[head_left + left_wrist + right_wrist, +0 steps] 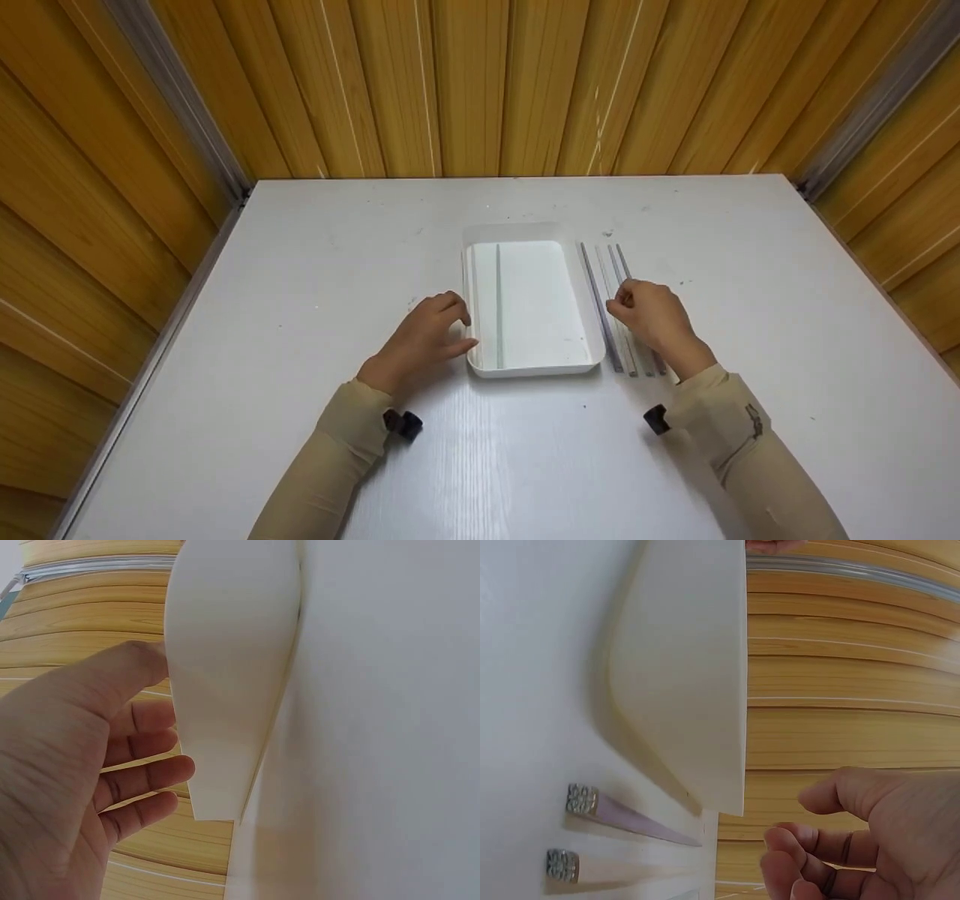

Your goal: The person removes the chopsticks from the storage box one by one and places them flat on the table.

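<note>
A white rectangular tray (536,369) stands on the table, with a grey-green chopstick (499,300) lying lengthwise in it and a paler one (476,300) along its left wall. My left hand (426,337) is at the tray's left rim, thumb and loosely bent fingertips right at the edge. To the right of the tray lie several chopsticks (604,315) side by side, a purplish one (630,817) nearest it, their square ends glittery. Above them hovers my right hand (656,315), its fingers loosely curled with a gap to the thumb and nothing between.
The white table (337,247) carries a few small specks. Wood-patterned panels (480,90) close off its back and both sides, with metal strips (187,97) at the corners. Each sleeve has a small dark device (405,425) at the cuff.
</note>
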The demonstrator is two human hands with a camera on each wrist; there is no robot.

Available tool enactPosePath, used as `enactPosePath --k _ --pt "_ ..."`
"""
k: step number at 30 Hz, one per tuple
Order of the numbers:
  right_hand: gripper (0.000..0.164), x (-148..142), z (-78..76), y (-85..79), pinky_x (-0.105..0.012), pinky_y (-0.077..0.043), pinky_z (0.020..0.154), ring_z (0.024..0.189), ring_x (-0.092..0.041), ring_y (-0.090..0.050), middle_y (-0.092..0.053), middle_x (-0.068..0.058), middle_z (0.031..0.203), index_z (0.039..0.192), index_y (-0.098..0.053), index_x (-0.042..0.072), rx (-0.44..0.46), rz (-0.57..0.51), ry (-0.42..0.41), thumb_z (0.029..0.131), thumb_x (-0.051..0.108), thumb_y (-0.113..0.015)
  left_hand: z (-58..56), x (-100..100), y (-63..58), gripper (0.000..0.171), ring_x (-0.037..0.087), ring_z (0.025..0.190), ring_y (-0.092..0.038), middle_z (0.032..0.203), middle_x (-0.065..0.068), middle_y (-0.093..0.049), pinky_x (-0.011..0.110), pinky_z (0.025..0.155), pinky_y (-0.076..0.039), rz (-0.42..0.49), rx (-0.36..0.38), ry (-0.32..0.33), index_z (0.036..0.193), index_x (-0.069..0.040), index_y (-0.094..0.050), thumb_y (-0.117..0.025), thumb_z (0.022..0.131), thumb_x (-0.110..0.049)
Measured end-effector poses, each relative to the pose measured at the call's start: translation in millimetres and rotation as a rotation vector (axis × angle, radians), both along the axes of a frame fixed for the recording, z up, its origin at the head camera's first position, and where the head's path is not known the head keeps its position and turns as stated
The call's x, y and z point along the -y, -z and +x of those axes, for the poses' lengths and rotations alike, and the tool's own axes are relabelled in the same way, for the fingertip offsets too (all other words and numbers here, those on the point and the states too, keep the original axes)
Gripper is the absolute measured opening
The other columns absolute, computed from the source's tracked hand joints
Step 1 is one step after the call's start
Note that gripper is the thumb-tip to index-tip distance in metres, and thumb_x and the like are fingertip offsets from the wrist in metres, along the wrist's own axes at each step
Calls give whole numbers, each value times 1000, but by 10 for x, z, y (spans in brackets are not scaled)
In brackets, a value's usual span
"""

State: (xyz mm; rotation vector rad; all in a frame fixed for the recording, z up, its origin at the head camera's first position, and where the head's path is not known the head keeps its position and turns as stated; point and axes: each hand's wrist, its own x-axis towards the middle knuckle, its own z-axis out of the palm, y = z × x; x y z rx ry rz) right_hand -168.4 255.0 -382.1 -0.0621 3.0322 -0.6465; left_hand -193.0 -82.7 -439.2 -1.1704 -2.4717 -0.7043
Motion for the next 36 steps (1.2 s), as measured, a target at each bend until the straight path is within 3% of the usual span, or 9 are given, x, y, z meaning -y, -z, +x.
enactPosePath --k 15,26,30,36 --pt "20 319 -90 56 -24 -37 57 64 -15 -49 -61 -5 73 86 -62 3 26 -10 -32 92 22 -56 2 -14 -2 25 22 93 -60 99 7 -62 36 85 -51 4 39 3 91 -5 -63 -78 80 -22" --pt "20 494 -139 144 -25 -36 57 64 -16 -49 -60 -4 68 81 -62 5 -7 -19 -65 90 22 -59 -18 -7 19 25 20 90 -59 99 5 -61 34 83 -50 10 16 5 91 -6 -62 -76 81 -23" --pt "19 558 -141 160 -26 -38 58 65 -16 -51 -63 -5 72 83 -64 4 7 -16 -76 89 22 -59 -17 -5 23 25 20 90 -59 98 4 -61 34 83 -50 9 19 -1 91 -6 -62 -76 81 -23" --pt "18 661 -140 179 -25 -38 59 65 -15 -49 -62 -2 71 83 -63 5 51 -7 -82 88 22 -57 -7 2 21 26 21 90 -59 97 6 -61 34 85 -50 11 -34 14 90 -6 -61 -78 79 -22"
